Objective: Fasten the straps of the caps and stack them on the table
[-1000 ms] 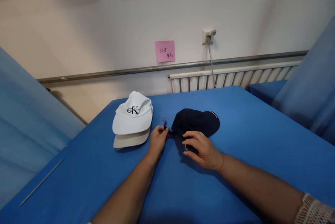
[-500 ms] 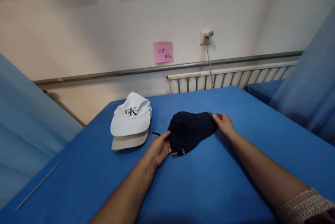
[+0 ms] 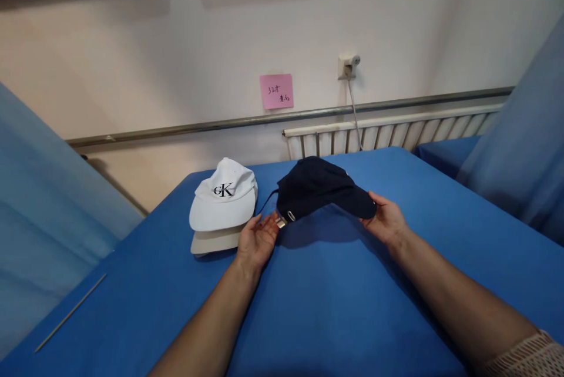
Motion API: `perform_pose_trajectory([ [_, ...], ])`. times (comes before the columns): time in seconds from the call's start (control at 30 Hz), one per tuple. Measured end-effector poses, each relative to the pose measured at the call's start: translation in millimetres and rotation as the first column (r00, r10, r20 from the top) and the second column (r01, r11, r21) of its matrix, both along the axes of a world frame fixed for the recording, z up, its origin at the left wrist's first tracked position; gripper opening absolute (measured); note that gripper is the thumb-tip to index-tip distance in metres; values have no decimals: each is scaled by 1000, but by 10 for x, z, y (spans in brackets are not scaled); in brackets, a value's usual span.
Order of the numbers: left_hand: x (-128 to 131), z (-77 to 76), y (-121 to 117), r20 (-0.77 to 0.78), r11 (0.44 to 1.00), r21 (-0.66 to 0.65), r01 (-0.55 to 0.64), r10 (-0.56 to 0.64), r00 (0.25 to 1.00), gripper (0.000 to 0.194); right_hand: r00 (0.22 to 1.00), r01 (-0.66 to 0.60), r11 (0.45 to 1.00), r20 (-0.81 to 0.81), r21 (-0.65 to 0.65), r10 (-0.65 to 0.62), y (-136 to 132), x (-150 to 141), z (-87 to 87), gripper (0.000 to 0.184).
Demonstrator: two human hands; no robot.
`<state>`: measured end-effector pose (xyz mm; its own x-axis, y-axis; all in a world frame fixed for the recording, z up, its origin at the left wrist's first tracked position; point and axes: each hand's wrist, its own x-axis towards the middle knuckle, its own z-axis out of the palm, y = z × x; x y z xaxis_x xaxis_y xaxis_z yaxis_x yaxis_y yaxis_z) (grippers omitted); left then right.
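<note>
A dark navy cap (image 3: 319, 189) hangs just above the blue table (image 3: 335, 306), held between both hands. My left hand (image 3: 258, 239) is palm up under the cap's back strap and buckle, fingers curled against it. My right hand (image 3: 385, 219) grips the cap's brim from below. To the left, a white cap (image 3: 222, 195) with black letters lies stacked on a beige cap (image 3: 215, 241), close to my left hand.
A thin stick (image 3: 70, 312) lies near the table's left edge. Behind the table are a white radiator (image 3: 388, 130), a wall socket with a cable (image 3: 348, 66) and a pink note (image 3: 276, 91). Blue curtains hang at both sides.
The navy cap went from lying flat on the table to being lifted. My right hand shifted from the cap's near side to its brim; my left hand stayed at the strap end.
</note>
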<state>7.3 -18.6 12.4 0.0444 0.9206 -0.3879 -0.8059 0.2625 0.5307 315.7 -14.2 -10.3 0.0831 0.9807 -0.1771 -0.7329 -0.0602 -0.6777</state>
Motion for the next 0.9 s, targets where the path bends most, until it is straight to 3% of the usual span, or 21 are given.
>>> perform_pose_trajectory([
  [0.13,194,10,-135,45,966,-1,258,-258,965,31,989,-67,998,-137,-10,65,-77,-181,-2,22],
  [0.2,283,16,-179,42,953,45,299,-301,953,32,988,-114,993,-105,-10,113,-127,-292,-41,21],
  [0.3,314,15,-174,2,982,81,171,-172,985,17,984,-170,985,-50,-26,169,-193,-427,-130,21],
  [0.4,249,40,-146,15,995,78,68,-70,997,21,990,-131,989,-58,-70,127,-224,-496,-201,17],
  [0.6,197,170,-219,101,981,153,121,-137,985,30,998,-20,997,-67,-77,15,-187,-480,-203,13],
  [0.9,177,147,-196,50,982,184,45,-55,997,31,999,-31,1000,3,-2,31,-165,-485,-321,8],
])
